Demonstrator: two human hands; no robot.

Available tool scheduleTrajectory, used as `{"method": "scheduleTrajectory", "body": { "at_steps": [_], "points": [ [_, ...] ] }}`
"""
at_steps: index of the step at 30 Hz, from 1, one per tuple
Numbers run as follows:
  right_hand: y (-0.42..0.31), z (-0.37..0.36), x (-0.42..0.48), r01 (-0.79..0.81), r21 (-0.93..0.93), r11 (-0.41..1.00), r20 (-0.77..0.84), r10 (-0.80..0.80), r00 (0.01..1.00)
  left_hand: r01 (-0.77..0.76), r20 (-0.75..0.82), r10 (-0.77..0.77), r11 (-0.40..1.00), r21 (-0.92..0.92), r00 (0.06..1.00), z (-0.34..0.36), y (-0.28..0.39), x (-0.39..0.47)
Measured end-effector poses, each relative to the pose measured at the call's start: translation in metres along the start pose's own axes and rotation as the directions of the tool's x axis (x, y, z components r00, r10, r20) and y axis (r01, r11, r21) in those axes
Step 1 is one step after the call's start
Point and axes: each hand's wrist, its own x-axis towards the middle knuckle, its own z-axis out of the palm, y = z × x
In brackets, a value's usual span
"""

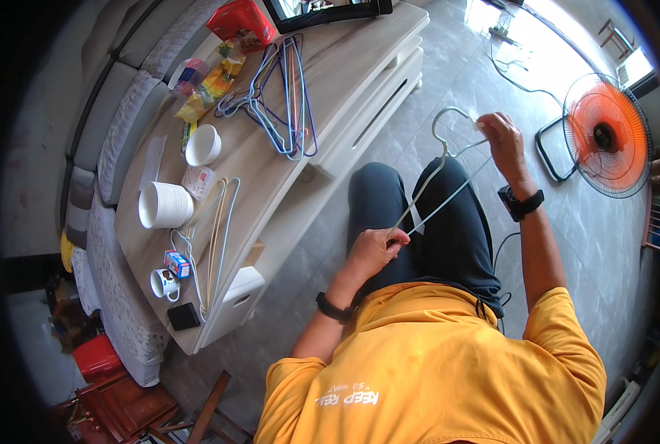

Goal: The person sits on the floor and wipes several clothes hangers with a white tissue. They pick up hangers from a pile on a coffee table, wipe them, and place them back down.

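A pale green wire clothes hanger (431,176) is held over my thighs, its hook towards the top of the view. My left hand (375,251) is closed on one end of it, near my lap. At its other end, my right hand (499,133) pinches the shoulder, with a small whitish piece by the fingertips that I cannot identify. On the coffee table to the left lies a pile of blue, dark blue and pink hangers (274,102). A second group, light blue and cream hangers (214,244), rests nearer the table's lower end.
The long coffee table (352,61) also carries stacked white bowls (166,205), a patterned mug (164,284), a small blue box (177,264), a black square object (184,316), snack packets (210,89) and a red box (241,25). An orange fan (607,136) stands on the floor at right, near cables.
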Motion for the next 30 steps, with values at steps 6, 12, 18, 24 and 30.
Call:
{"method": "scheduleTrajectory", "body": {
  "at_steps": [6,12,18,24,30],
  "points": [
    [0.053,-0.007,-0.005,-0.143,-0.146,0.979,-0.127,0.125,0.984,-0.003,0.003,0.003,1.000,0.030,1.000,0.000,0.000,0.001],
    [0.062,-0.012,-0.005,-0.275,-0.084,0.958,-0.203,0.254,0.946,-0.011,0.010,0.011,0.999,0.046,1.000,0.000,0.000,0.001],
    [0.023,-0.011,-0.008,-0.178,-0.018,0.984,-0.111,0.175,0.978,0.020,0.017,-0.020,1.000,0.016,1.000,0.000,0.001,0.000],
    [-0.027,-0.012,-0.009,-0.173,0.161,0.972,-0.074,0.186,0.980,-0.002,0.025,0.001,1.000,0.005,1.000,0.000,0.001,0.001],
    [-0.059,-0.007,-0.016,-0.072,0.203,0.976,-0.110,0.096,0.989,-0.001,0.044,0.002,0.999,-0.033,0.999,-0.003,0.002,0.000]
  ]
}}
